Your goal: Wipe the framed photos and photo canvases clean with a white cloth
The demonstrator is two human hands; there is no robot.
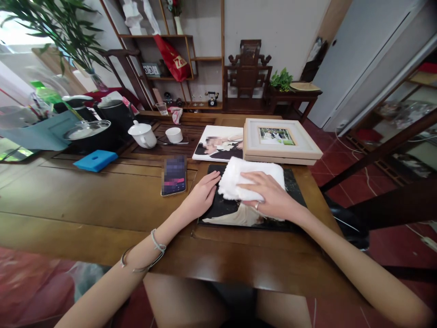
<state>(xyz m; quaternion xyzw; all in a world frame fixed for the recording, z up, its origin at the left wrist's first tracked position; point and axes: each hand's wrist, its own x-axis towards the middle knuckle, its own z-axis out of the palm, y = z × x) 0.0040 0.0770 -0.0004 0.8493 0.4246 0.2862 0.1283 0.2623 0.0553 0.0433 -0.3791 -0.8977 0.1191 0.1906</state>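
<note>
A dark photo album or panel [235, 216] with a pale dress in its picture lies flat near the table's front edge. On top of it is a folded white towel [235, 175], which covers much of the picture. My right hand [268, 193] lies over the towel, fingers spread across it and thumb at its near edge. At the panel's left edge, my left hand [204, 193] rests with its fingers stretched forward, holding nothing. A phone [174, 175] lies left of that hand.
Behind the panel are a white photo print [218, 143] and a pale framed photo box [283, 141]. Further left stand a white lidded cup [142, 135], a small white cup [174, 135], a blue sponge-like block [95, 160] and a black pot [88, 136]. A dark chair [382, 196] stands right.
</note>
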